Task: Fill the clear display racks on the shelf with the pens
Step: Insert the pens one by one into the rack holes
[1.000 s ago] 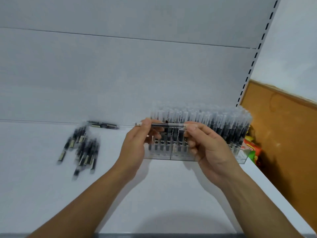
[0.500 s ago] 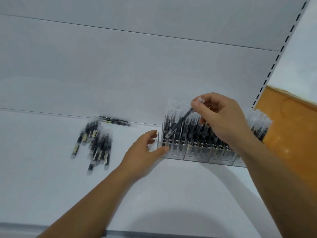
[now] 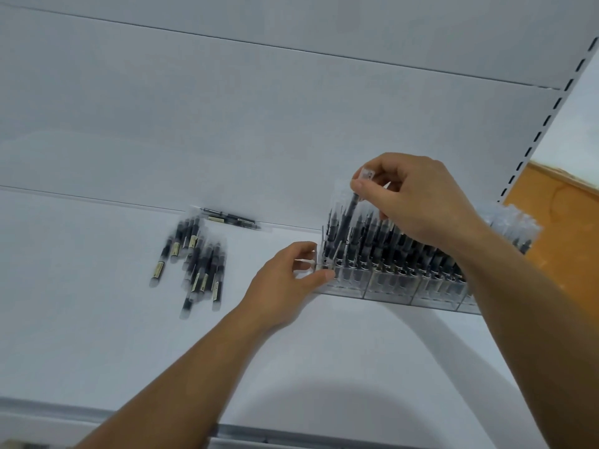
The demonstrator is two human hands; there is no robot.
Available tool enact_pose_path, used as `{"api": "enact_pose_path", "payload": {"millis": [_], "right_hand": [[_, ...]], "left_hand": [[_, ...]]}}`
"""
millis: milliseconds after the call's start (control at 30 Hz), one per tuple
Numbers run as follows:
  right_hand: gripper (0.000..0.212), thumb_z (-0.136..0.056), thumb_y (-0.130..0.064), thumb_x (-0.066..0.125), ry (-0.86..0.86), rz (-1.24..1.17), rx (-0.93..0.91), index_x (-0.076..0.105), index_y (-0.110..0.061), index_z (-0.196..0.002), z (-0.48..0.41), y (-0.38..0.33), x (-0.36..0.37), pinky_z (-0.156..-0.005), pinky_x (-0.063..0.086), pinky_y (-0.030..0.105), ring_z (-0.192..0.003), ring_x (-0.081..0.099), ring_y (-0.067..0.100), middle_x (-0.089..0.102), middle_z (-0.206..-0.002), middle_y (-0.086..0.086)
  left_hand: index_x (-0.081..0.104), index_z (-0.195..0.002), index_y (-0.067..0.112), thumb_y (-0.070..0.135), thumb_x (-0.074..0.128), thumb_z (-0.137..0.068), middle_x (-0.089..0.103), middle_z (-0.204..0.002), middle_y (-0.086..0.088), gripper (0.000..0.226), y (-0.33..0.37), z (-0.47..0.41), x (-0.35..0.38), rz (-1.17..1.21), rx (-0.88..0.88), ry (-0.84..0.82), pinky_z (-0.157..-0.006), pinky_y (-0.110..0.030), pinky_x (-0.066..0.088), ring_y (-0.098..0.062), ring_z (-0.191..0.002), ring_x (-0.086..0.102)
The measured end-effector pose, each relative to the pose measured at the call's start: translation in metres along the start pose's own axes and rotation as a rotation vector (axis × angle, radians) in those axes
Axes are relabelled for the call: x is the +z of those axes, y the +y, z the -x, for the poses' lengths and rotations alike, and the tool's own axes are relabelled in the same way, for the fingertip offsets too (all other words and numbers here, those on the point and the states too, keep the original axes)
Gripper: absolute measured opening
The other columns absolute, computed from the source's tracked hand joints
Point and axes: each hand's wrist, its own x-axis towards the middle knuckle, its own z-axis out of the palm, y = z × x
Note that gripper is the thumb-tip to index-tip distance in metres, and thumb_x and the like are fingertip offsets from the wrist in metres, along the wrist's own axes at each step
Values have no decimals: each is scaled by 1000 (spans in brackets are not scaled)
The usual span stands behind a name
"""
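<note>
White shelf [image 3: 97, 335] carries clear display racks [image 3: 389, 283] and loose pens [image 3: 194, 257]

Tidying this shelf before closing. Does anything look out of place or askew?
Yes: loose pens lie in a messy heap on the shelf left of the rack, a few crosswise by the back wall. The pen pinched in the right hand leans tilted in the rack's left end.

Clear glossy plastic racks [image 3: 389, 283], matt white shelf [image 3: 97, 319]
</note>
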Motion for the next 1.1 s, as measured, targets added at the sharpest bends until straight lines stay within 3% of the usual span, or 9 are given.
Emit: {"api": "enact_pose_path", "payload": {"millis": [233, 400, 533, 600, 700, 833, 933, 1000, 1100], "right_hand": [[11, -92, -41, 62, -226, 126, 48, 66, -31, -92, 8, 3, 23, -64, 45, 21, -65, 59, -3, 68, -86, -16], [14, -92, -45, 61, -229, 161, 76, 64, -32, -88, 12, -1, 28, -65, 46, 23, -73, 62, 1, 65, -80, -16], [19, -90, -50, 60, -276, 236, 113, 66, -32, -87, 22, 0, 20, -67, 48, 24, -76, 60, 1, 65, -81, -17], [18, -90, -51, 59, -270, 223, 117, 65, -35, -84, 31, -2, 19, -61, 44, 21, -73, 58, -3, 65, -79, -18], [20, -89, -51, 58, -314, 164, 101, 66, -35, -81, 44, -11, 34, -60, 43, 20, -70, 58, -4, 66, -75, -18], [19, -91, -48, 54, -464, 84, 14, 67, -36, -96, 51, -27, 87, -75, 49, 29, -80, 59, 3, 68, -87, -19], [25, -94, -48, 50, -545, 21, -51, 62, -39, -115, 46, -36, 127, -75, 41, 28, -86, 54, 5, 67, -101, -19], [28, -94, -50, 47, -550, 0, -89, 59, -41, -118, 40, -41, 147, -75, 41, 30, -89, 54, 9, 65, -103, -18], [27, -94, -51, 46, -493, -1, -125, 58, -41, -116, 33, -46, 171, -75, 42, 33, -92, 57, 16, 61, -99, -13]], "left_hand": [[55, -128, 33, 45, 75, -79, 62, -113, 21, 54, 2, 1, 0, -10, -5, 8, -96, -26, 46, 5, -104, 57], [54, -130, 31, 44, 76, -78, 61, -116, 21, 58, 5, 2, -1, -12, -18, -3, -96, -24, 46, 5, -107, 57], [45, -139, 31, 29, 74, -82, 53, -129, 21, 64, 6, 7, -4, -22, -5, -22, -95, -18, 38, 3, -119, 49], [42, -141, 32, 19, 66, -88, 51, -132, 23, 60, 9, 13, -9, 12, 4, 13, -95, -16, 36, 3, -123, 46], [51, -134, 31, 13, 59, -92, 57, -121, 24, 46, 21, 16, -30, 93, 31, 107, -90, -10, 41, 10, -113, 51], [58, -121, 33, 18, 58, -93, 62, -113, 24, 32, 20, 23, -86, -46, 35, 291, -85, -11, 43, 13, -101, 55], [60, -120, 30, 23, 58, -92, 64, -117, 14, 29, 0, 29, -132, -223, -92, 420, -94, -27, 45, -4, -107, 59], [58, -127, 30, 31, 56, -95, 59, -127, 11, 33, -16, 30, -152, -359, -137, 406, -102, -33, 42, -9, -117, 55], [50, -138, 29, 38, 52, -97, 46, -142, 13, 42, -34, 26, -156, -486, -57, 207, -110, -27, 30, -4, -133, 39]]}}
